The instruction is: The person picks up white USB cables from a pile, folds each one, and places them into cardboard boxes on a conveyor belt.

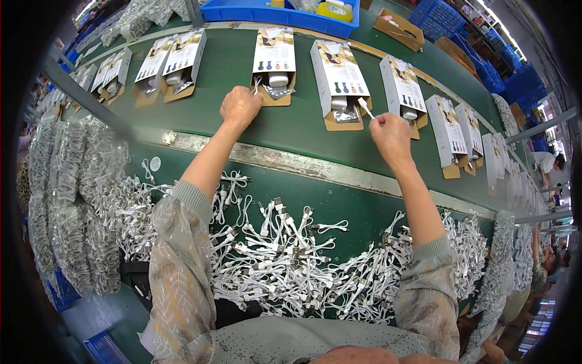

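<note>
My left hand (240, 105) is closed on a short white USB cable (256, 82), at the open lower end of a white printed box (274, 51). Inside that box a white rounded device (278, 79) and a clear plastic bag show. In my right hand (390, 136) another white cable (365, 106) is pinched, its plug pointing up beside the open flap of a second box (341, 73). This box also holds a white device and a small clear bag. Many white cables (285, 255) lie heaped on the green worktop below my forearms.
Further boxes (185, 51) stand in a row on the green belt (224, 45), left and right. A metal rail (291, 164) divides belt and worktop. Bagged cable bundles (73, 200) hang or stack at the left. A blue tray (242, 13) sits beyond the belt; people are at the far right.
</note>
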The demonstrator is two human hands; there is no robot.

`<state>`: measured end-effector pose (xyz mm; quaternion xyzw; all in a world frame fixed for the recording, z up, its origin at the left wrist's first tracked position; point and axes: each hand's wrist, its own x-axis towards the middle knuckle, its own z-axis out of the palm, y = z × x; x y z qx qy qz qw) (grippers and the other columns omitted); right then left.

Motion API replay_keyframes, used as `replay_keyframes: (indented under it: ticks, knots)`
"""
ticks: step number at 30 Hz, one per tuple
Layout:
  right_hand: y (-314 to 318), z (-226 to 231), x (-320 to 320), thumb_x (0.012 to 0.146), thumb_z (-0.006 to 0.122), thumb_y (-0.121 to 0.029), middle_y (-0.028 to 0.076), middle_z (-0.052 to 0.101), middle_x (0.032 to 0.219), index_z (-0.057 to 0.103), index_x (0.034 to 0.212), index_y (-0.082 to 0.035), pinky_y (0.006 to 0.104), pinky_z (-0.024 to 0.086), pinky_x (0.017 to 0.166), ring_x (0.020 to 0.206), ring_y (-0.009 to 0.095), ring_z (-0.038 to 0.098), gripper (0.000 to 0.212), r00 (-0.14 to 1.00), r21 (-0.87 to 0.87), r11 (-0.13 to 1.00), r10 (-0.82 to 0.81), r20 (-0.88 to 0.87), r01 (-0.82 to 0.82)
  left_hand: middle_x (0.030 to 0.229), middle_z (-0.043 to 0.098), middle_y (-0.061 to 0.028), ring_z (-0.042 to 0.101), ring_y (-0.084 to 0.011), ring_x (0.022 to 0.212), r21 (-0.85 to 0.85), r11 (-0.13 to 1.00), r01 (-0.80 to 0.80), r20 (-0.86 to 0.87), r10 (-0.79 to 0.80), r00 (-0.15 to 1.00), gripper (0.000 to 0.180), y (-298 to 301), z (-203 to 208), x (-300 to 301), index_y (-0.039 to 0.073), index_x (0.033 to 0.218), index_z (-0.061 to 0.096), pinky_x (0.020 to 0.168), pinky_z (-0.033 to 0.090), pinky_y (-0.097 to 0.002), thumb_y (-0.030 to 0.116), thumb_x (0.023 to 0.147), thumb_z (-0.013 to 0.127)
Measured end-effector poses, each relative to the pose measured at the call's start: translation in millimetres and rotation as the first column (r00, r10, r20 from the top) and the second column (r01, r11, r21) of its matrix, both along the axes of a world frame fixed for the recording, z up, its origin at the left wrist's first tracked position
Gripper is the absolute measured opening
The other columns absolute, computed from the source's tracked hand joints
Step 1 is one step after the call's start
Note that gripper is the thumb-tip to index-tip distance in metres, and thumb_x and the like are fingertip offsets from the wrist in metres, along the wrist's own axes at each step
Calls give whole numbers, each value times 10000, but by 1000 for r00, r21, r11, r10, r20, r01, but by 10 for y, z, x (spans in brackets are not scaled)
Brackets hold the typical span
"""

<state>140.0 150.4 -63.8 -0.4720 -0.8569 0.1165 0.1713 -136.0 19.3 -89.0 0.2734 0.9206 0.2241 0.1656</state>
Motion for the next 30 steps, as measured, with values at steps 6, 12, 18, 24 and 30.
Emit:
replay_keyframes:
  ticks: [6, 12, 18, 24, 30]
  knots:
    - [354, -315, -64, 791, 619, -184, 240, 626, 829, 604, 836, 23, 468, 494, 706, 759, 403, 616, 213, 993, 80, 997, -33, 113, 24, 901, 651, -159, 609, -342, 887, 257, 877, 406, -46, -409, 911, 249, 29, -7, 381, 67, 991, 634, 783, 475, -416, 180, 776, 578]
    - [-466, 159, 157, 802, 627, -124, 145, 610, 895, 599, 1022, -55, 382, 503, 698, 775, 318, 615, 233, 846, -298, 802, 532, -36, -517, 1090, 563, -131, 534, -288, 1055, 247, 419, 874, 190, -905, 380, 386, -743, 543, 924, 49, 1132, 560, 925, 433, -372, 56, 746, 590]
    - [-1313, 174, 252, 783, 633, -96, 96, 581, 956, 611, 972, -57, 363, 483, 738, 857, 280, 580, 194, 595, -386, 496, 778, -202, -778, 942, 590, -126, 564, -294, 951, 64, 440, 896, 318, -860, 400, 223, -1212, 572, 940, 57, 956, 641, 843, 451, -386, 109, 740, 617]
    - [-1041, 374, 302, 821, 625, -164, 65, 644, 765, 636, 858, -12, 277, 465, 601, 655, 165, 599, 157, 864, -868, 274, 419, -281, -415, 680, 626, -50, 549, -114, 579, 226, 799, 557, 650, -550, 524, 137, -1455, 640, 610, -1, 819, 649, 546, 454, -249, 134, 807, 633]
    - [-942, 281, 210, 868, 617, -195, 36, 633, 775, 623, 894, -21, 184, 515, 605, 660, 72, 602, 176, 948, -937, -148, -98, -303, -315, 654, 557, 12, 482, -45, 514, 281, 949, 142, 783, -313, 538, 172, -1529, 467, 448, -4, 807, 604, 457, 385, -194, 160, 856, 623]
